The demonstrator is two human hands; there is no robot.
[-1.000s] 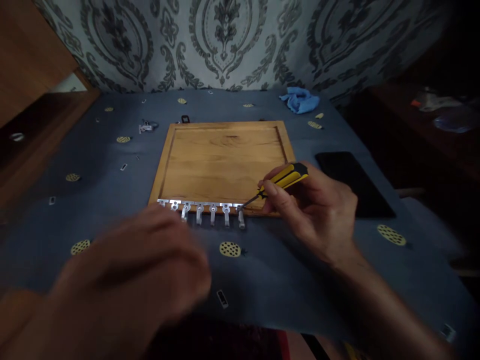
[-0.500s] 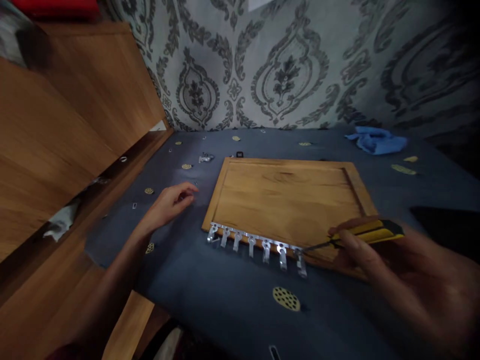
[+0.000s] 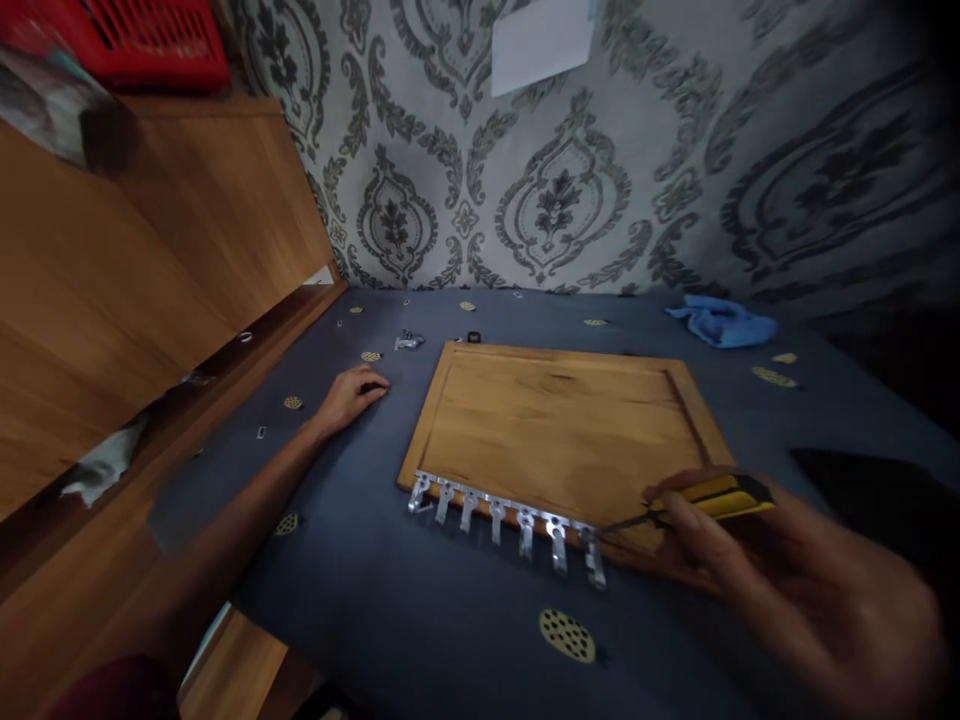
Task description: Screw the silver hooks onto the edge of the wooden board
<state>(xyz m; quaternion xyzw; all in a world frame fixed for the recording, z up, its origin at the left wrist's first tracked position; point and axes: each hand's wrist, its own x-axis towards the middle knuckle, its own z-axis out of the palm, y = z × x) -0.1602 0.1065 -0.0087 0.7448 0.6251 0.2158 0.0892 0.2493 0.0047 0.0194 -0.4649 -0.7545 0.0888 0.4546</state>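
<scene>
hook rail (image 3: 496, 512): gripping screwdriver (image 3: 712, 496) at its right end with right hand (image 3: 814, 585); just swung left hand (image 3: 349, 396) aside on table (image 3: 405, 620), so probably one-handed there, can't tell if pinching anything.

Seems a table (image 3: 420, 620), covered in blue-grey cloth (image 3: 337, 560) with yellow pineapple prints and small, white-edged rectangles. Bears a framed wooden board (image 3: 547, 415), lying flat around the middle. Carries a small black piece (image 3: 474, 337) just behind that board, near the far left corner, and a little cluster of silvery metal parts (image 3: 409, 341) farther left. Holds a crumpled blue rag (image 3: 724, 322) toward the far right, plus a dark flat object (image 3: 862, 490) well to the right, too dim to identify
</scene>
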